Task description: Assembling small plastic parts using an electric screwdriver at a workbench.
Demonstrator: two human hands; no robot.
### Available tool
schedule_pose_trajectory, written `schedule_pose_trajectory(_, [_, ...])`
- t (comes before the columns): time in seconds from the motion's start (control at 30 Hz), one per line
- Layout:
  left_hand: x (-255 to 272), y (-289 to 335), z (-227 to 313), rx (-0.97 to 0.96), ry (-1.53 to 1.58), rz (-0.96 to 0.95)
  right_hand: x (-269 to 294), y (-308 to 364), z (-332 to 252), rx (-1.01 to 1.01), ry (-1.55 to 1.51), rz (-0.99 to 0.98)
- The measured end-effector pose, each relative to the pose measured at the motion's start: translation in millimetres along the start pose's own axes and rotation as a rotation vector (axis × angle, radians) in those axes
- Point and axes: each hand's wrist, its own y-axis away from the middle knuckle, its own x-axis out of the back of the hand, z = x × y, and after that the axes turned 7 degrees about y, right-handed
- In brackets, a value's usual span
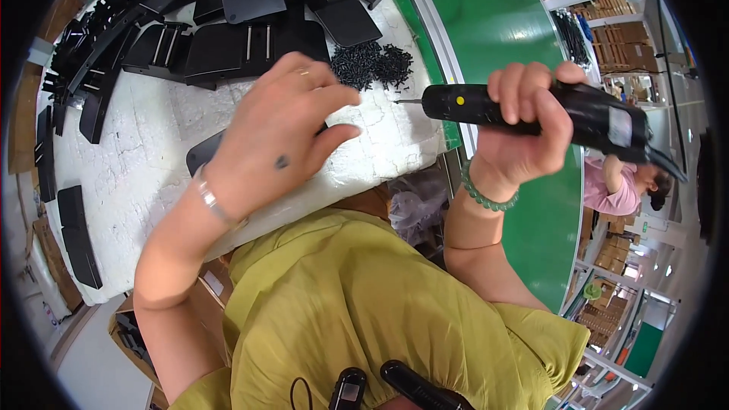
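My right hand [524,121] is wrapped round a black electric screwdriver [467,104], held level with its thin bit pointing left. Beyond the bit's tip, small black screws [372,66] lie in a loose heap on the white foam-topped table [137,159]. My left hand [285,118], slightly blurred, hovers over the table to the left of the bit. Its thumb and index finger are apart, and nothing shows between them. Partly hidden under this hand lies a flat black part [203,153].
Black brackets with paired metal rods [254,42] crowd the far side and left of the table. Another black part [80,239] lies at the left edge. A green conveyor belt [486,38] with a metal rail runs along the right. A person in pink [607,190] is farther right, near shelves.
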Motion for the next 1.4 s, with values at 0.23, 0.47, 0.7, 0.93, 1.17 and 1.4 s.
schedule_pose_trajectory(0.23, [-26.1,-20.0,-10.0,-0.134,0.089,0.028,-12.4,-1.1,-27.7,0.076,-0.114,-0.259])
schedule_pose_trajectory(0.47, [-18.9,-2.8,-3.5,-0.175,0.114,0.097,-31.5,4.4,-33.1,0.078,-0.196,-0.308])
schedule_pose_trajectory(0.7, [-3.0,25.0,3.1,-0.18,-0.012,0.027,-50.4,5.3,-25.6,0.098,-0.206,-0.557])
schedule_pose_trajectory(0.93, [50.4,61.4,-21.7,0.303,-0.076,0.28,-85.7,18.4,-0.5,-0.036,-0.154,-0.619])
schedule_pose_trajectory(1.17, [29.8,86.5,-29.0,0.434,-0.163,0.108,-100.9,35.2,1.5,-0.196,-0.116,-0.733])
schedule_pose_trajectory(1.4, [25.6,88.3,-32.4,0.452,-0.052,0.046,-102.6,38.6,5.8,-0.194,-0.064,-0.812])
